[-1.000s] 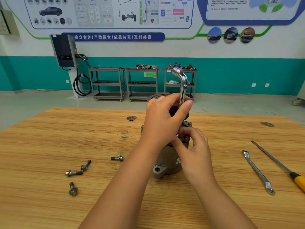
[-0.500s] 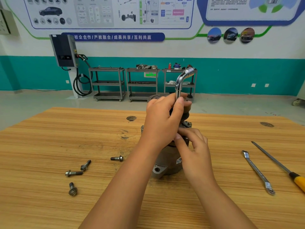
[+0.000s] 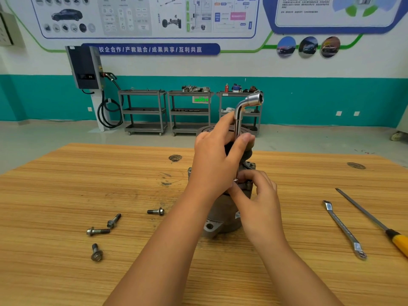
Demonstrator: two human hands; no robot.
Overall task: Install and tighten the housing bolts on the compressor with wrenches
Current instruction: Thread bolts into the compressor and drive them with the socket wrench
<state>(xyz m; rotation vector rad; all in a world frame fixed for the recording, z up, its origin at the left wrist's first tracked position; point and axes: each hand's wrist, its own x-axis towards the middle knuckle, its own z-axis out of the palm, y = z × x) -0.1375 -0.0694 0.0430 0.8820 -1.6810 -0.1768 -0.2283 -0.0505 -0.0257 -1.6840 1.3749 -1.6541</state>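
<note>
Hands (image 3: 215, 164) (image 3: 258, 202) on upright wrench (image 3: 238, 117), top rightward

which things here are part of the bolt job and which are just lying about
In the job: compressor; L-shaped socket wrench, gripped by the left hand, right hand at its lower end; four loose bolts waiting.

Lying about: flat wrench and yellow-handled screwdriver, untouched at the right; carts and charger by the wall.
</note>
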